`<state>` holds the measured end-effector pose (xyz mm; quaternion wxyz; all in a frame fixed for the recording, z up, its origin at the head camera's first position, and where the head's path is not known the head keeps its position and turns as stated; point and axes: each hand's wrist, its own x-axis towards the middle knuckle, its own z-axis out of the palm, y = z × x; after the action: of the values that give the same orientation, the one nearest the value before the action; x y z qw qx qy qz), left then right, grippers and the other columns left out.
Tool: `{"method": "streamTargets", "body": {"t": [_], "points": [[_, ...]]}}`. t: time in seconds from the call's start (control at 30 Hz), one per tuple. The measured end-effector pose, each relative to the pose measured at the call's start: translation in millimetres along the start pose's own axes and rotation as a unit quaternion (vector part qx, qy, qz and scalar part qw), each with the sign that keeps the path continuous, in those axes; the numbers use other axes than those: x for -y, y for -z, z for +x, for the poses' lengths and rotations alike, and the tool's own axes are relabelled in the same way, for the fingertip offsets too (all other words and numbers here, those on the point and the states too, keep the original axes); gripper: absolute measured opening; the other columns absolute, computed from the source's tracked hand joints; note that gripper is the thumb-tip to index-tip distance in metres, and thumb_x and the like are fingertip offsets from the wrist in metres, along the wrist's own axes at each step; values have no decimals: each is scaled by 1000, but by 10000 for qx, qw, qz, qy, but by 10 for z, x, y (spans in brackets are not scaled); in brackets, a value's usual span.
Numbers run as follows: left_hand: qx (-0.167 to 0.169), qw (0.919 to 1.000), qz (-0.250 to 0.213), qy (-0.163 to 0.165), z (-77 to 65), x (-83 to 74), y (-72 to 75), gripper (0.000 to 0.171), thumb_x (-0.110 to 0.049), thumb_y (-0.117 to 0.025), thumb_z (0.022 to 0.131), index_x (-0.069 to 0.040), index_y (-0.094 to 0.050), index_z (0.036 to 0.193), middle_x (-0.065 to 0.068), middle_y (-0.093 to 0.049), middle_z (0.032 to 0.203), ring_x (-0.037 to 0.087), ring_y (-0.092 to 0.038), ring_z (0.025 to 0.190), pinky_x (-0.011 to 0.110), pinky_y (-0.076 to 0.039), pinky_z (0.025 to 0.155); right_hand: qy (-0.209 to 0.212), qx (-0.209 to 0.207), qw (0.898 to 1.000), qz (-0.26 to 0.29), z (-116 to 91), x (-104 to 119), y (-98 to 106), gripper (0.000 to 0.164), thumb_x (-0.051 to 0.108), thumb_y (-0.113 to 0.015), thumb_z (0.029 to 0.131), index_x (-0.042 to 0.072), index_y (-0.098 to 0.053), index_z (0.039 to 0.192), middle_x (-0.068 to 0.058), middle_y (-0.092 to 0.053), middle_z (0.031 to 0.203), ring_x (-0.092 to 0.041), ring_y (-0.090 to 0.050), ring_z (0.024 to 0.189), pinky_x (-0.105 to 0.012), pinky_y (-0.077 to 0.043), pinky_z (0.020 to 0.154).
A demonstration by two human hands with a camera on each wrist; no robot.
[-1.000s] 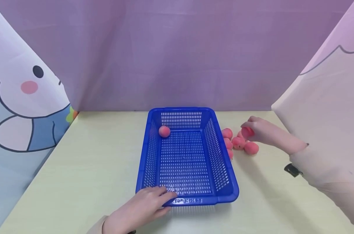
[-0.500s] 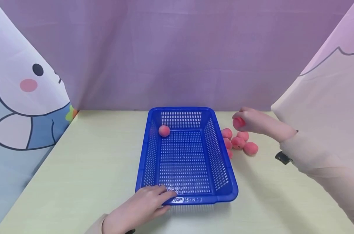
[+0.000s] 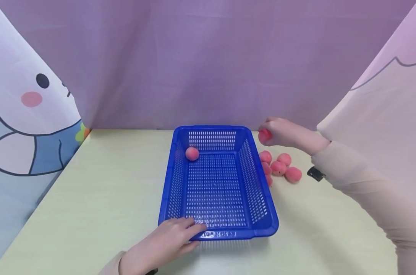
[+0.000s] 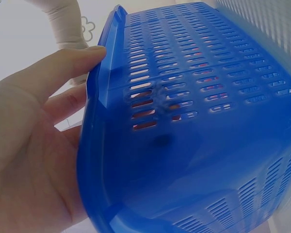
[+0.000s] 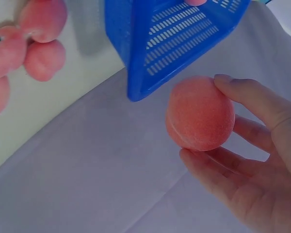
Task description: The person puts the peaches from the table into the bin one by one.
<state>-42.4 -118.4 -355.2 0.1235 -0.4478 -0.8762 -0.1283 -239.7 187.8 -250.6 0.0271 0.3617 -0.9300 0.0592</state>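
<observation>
A blue plastic basket (image 3: pixel 164 191) with slotted walls stands mid-table. My left hand (image 3: pixel 171 238) grips its near rim, fingers over the edge and thumb outside; the left wrist view shows that hand (image 4: pixel 43 145) against the rim. Beside the basket's far right corner, my right hand (image 3: pixel 281 131) holds a pinkish-red peach (image 3: pixel 264 136) in the air. Fingertips and thumb pinch that peach (image 5: pixel 200 114) in the right wrist view. One peach (image 3: pixel 192 153) lies inside the basket by its far left corner. Several more peaches (image 3: pixel 278 168) rest on the table right of the basket, some partly hidden by its wall.
The pale table (image 3: pixel 101 191) extends on both sides of the basket. A purple cloth backdrop (image 3: pixel 208 65) rises behind it. Printed cloth panels stand at the left (image 3: pixel 32 114) and right.
My right hand has lifted a peach from the group and carried it left and away, toward the basket's far right corner. The left hand stays on the near rim.
</observation>
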Motion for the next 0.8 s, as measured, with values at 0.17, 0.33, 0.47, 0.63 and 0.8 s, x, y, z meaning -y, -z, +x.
{"method": "streamTargets", "body": {"t": [0.17,0.33,0.47,0.63,0.8], "points": [[-28,10000,35,-19,-1,-10,10,28,-23,-68,74,-15,-60,99,-5,-58,77,4,-53,63,17,-44,57,-118,254,9996,-67,132,114,17,21,5,-67,71,4,-65,92,-9,-54,79,-23,-50,75,-33,-44,64],[-27,10000,35,13,3,-20,24,28,-23,-68,74,-14,-60,100,-5,-57,77,5,-53,64,18,-44,56,-186,488,9986,-101,282,216,13,20,8,-65,74,4,-64,93,-10,-53,81,-23,-49,75,-32,-43,63],[-118,9999,76,-14,8,-24,23,28,-23,-68,74,-15,-61,99,-6,-57,77,4,-52,63,17,-43,55,-90,543,9985,-64,395,287,2,22,8,-65,73,2,-64,94,-12,-55,85,-24,-51,76,-33,-45,64],[-138,9999,68,-11,9,-31,23,27,-23,-69,73,-15,-61,98,-6,-57,76,4,-52,63,17,-43,55,143,561,9983,25,510,392,-19,27,8,-66,73,0,-63,99,-15,-56,89,-25,-53,78,-33,-47,65],[-57,10000,44,35,14,-40,37,27,-23,-68,74,-15,-61,98,-6,-58,76,4,-53,63,17,-44,56,329,525,9980,135,601,490,-34,29,10,-65,74,-1,-63,100,-16,-56,92,-25,-53,80,-33,-48,67]]}}
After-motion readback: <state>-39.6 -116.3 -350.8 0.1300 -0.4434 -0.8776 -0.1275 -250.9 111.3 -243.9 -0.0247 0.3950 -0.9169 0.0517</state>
